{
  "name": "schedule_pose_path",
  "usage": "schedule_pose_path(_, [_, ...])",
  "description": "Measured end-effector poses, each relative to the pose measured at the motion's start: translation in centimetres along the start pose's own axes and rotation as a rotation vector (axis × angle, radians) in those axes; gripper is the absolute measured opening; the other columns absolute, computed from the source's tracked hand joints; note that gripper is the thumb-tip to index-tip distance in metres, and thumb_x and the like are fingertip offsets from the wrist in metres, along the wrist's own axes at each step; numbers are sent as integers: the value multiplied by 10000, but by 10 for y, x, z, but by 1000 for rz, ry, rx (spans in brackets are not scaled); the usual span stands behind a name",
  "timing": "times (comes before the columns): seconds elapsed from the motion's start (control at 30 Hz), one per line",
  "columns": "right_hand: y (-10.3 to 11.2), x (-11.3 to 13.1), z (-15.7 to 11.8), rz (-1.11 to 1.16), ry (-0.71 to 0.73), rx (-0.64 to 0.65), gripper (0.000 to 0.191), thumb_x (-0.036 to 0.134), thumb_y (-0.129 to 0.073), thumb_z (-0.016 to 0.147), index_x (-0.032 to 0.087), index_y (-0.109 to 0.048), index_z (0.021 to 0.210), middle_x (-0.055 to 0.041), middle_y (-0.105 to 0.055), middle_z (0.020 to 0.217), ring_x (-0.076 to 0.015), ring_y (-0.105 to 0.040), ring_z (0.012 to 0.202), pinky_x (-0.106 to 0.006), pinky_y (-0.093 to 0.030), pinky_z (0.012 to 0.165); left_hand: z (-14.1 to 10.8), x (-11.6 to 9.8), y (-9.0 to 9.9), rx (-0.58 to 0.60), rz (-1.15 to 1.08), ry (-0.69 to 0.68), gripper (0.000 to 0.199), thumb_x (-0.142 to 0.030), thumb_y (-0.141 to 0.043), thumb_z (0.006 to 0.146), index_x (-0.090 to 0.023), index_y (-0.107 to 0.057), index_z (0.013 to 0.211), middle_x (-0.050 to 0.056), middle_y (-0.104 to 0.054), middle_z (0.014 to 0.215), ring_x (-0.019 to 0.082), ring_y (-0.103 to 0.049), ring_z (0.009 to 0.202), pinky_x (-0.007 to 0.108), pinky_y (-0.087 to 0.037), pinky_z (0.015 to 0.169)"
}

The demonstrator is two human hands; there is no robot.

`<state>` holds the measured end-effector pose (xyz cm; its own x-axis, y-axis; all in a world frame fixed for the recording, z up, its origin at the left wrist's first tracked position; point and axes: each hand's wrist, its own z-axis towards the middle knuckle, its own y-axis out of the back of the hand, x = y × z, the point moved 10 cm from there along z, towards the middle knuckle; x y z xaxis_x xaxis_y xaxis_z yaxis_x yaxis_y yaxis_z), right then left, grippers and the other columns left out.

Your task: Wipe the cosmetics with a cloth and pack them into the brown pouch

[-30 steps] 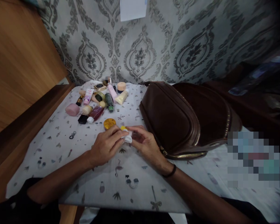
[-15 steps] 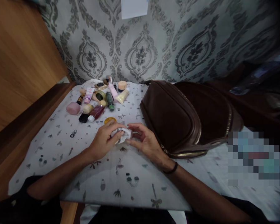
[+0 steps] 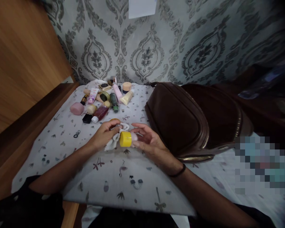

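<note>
My left hand (image 3: 106, 135) is closed on a crumpled white cloth (image 3: 112, 142), part of which pokes out above its fingers. My right hand (image 3: 150, 141) grips a small container (image 3: 125, 139) by its pale pinkish end, between thumb and fingers. The container lies sideways, its wide yellow end pointing left against the cloth. Both hands are raised near the middle of the table, close together. Just behind my left fingers, the edge of a yellow-orange round thing (image 3: 114, 119) shows; most of it is hidden.
Several cosmetics stand and lie at the back left, among them a dark red bottle (image 3: 101, 113), a green bottle (image 3: 114, 102), a cream tube (image 3: 127, 97) and a pink case (image 3: 77, 108). A brown leather bag (image 3: 175, 117) sits at right. Wooden furniture (image 3: 26, 47) borders the left.
The container's yellow end has come into view, turned left beside the cloth. The cloth now hangs looser from my left hand. The view has shifted slightly.
</note>
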<state>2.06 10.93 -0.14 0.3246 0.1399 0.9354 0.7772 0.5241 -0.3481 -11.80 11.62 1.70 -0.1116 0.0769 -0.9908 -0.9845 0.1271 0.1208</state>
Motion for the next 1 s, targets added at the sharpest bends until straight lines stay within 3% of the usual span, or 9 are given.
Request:
schedule_pose_path(0.1, [-1, -1, -1, -14, -20, 0, 452, 297, -840, 730, 303, -677, 1152, -10, -667, 1085, -162, -642, 980, -317, -528, 901, -1, 2, 0, 0, -11, 10, 300, -458, -671, 837, -162, -662, 885, -13, -598, 793, 119, -534, 662, 225, -421, 589])
schedule_pose_path(0.23, [-3, -5, -1, -22, -55, 5, 385, 316, -821, 758, 281, -690, 1118, -17, -703, 1071, -162, -651, 976, -317, -522, 897, -4, -12, 4, -25, 104, -71, 258, -410, -632, 884, -159, -684, 908, 14, -649, 833, 141, -578, 726, 235, -450, 634])
schedule_pose_path(0.4, [4, -10, 1, -31, -43, -54, 393, 325, -833, 749, 260, -697, 1112, -29, -704, 1109, -156, -655, 949, -295, -533, 848, -12, -43, 0, -31, 279, -319, 220, -351, -619, 924, -165, -725, 975, 56, -696, 947, 177, -631, 876, 275, -494, 790])
schedule_pose_path(0.53, [13, -17, 3, 72, -34, -111, 386, 323, -843, 741, 262, -717, 1101, -17, -711, 1063, -130, -656, 846, -257, -536, 763, -25, -61, -15, 19, 423, -543, 155, -254, -632, 936, -208, -742, 1034, 39, -638, 903, 161, -615, 868, 274, -491, 786])
schedule_pose_path(0.7, [17, -20, 7, 271, -71, -138, 290, 327, -835, 754, 232, -748, 1015, -22, -750, 988, -137, -673, 860, -264, -547, 788, -40, -69, -32, 69, 534, -746, 189, -171, -630, 933, -242, -716, 1086, 18, -583, 937, 133, -589, 853, 254, -494, 744])
schedule_pose_path(1.0, [10, -22, 8, 460, -156, -59, 243, 353, -787, 803, 197, -753, 986, -37, -767, 955, -168, -693, 879, -317, -554, 857, -36, -66, -29, 101, 525, -754, 99, -161, -621, 927, -218, -690, 968, 24, -576, 962, 153, -597, 916, 279, -506, 796])
